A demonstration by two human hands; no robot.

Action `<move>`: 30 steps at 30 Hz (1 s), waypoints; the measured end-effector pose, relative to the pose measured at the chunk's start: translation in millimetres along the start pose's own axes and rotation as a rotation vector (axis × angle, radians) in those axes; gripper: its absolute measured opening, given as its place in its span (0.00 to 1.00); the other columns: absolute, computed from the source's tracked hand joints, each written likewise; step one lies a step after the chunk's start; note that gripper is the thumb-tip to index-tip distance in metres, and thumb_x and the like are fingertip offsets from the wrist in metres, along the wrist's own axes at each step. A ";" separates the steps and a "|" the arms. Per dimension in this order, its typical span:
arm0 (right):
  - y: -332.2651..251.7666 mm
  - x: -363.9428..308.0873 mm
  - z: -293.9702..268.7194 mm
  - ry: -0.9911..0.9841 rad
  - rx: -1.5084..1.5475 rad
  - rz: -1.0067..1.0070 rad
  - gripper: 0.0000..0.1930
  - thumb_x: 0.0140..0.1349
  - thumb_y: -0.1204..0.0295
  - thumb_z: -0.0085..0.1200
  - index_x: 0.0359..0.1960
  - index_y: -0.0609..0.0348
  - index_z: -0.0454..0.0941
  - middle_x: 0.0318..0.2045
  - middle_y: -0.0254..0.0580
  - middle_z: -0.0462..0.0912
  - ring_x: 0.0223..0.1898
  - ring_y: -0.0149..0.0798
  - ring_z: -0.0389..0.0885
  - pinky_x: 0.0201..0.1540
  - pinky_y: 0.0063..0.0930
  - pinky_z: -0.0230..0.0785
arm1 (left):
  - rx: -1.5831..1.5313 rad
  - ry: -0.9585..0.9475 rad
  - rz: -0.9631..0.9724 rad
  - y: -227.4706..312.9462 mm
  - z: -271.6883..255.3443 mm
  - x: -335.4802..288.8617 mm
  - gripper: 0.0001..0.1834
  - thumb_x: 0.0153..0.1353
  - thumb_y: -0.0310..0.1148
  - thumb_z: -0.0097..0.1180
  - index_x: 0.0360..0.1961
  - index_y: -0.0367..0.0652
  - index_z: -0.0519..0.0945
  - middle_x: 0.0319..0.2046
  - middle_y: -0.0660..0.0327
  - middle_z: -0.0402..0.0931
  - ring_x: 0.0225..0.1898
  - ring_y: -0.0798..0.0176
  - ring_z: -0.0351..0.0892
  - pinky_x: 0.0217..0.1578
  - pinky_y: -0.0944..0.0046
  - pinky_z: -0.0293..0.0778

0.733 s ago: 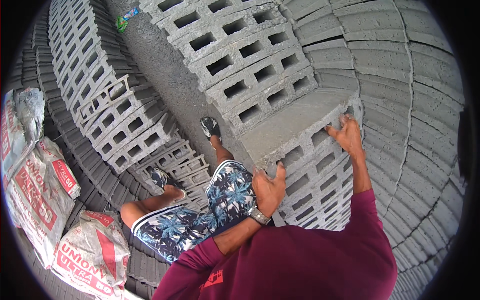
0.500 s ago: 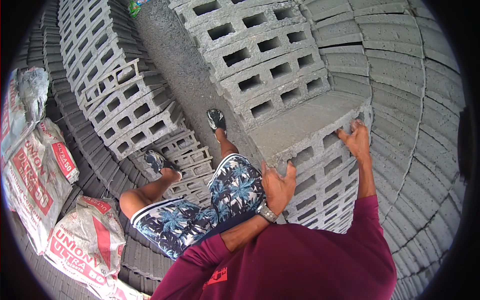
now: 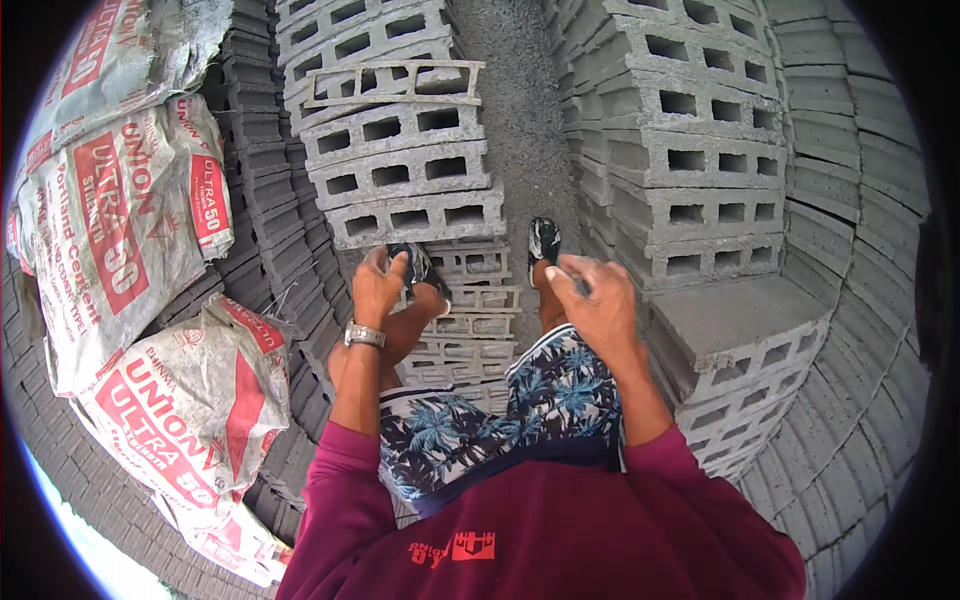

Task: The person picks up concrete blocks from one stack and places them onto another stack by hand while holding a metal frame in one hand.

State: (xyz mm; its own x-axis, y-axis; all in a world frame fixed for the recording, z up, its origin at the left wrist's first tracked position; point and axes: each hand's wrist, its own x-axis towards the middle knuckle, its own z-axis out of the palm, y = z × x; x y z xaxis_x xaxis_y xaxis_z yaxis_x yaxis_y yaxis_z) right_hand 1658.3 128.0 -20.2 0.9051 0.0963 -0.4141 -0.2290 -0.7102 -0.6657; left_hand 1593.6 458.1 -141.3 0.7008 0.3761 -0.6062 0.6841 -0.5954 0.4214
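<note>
My left hand (image 3: 379, 288) is at the lower edge of a grey hollow concrete block (image 3: 432, 208), the nearest one in the left row. Its thumb and fingers are apart and slightly bent, with nothing held; whether the fingertips touch the block I cannot tell. Loosely curved, my right hand (image 3: 605, 305) hangs in the air above my right leg, thumb apart from the fingers and nothing in it. To its right stands a stack of hollow blocks whose top block (image 3: 740, 315) lies with its flat face up.
A tall row of hollow blocks (image 3: 712, 160) stands at the right, with a gravel path (image 3: 515, 130) between the rows. Lower blocks (image 3: 470, 330) lie between my feet. Cement bags (image 3: 200, 400) rest on stacked blocks at the left. A thin block frame (image 3: 395, 85) leans on the left row.
Both hands have left the flat-topped block on the right stack. My body has turned left, and my left hand is now by the left row's nearest block.
</note>
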 end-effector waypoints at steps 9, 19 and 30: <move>51.2 98.8 304.3 0.147 -0.527 -0.236 0.38 0.62 0.41 0.53 0.43 0.76 0.82 0.41 0.62 0.85 0.53 0.57 0.79 0.65 0.52 0.53 | 0.013 -0.101 -0.211 -160.8 -6.7 170.4 0.49 0.49 0.51 0.73 0.59 0.19 0.71 0.53 0.39 0.78 0.55 0.50 0.79 0.57 0.59 0.72; 41.9 120.7 335.1 0.017 -0.367 0.300 0.28 0.50 0.49 0.64 0.27 0.70 0.84 0.30 0.60 0.85 0.46 0.53 0.78 0.64 0.43 0.52 | -0.264 -0.074 -0.270 -166.0 11.2 183.0 0.27 0.43 0.38 0.67 0.36 0.23 0.78 0.37 0.42 0.83 0.38 0.49 0.82 0.44 0.55 0.75; 23.8 75.4 214.6 -0.127 -0.196 0.250 0.23 0.46 0.55 0.64 0.21 0.72 0.83 0.25 0.64 0.84 0.39 0.62 0.81 0.51 0.47 0.70 | 0.056 0.230 -0.119 -60.2 -54.1 27.8 0.25 0.42 0.43 0.65 0.23 0.25 0.74 0.21 0.41 0.77 0.27 0.46 0.78 0.35 0.49 0.73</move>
State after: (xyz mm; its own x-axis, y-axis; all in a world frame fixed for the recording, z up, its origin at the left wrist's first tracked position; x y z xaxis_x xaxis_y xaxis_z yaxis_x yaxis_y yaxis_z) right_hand 1644.3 268.1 -200.5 0.7749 -0.0207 -0.6317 -0.3541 -0.8421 -0.4069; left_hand 1582.9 542.9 -147.1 0.6481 0.5932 -0.4776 0.7565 -0.5735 0.3142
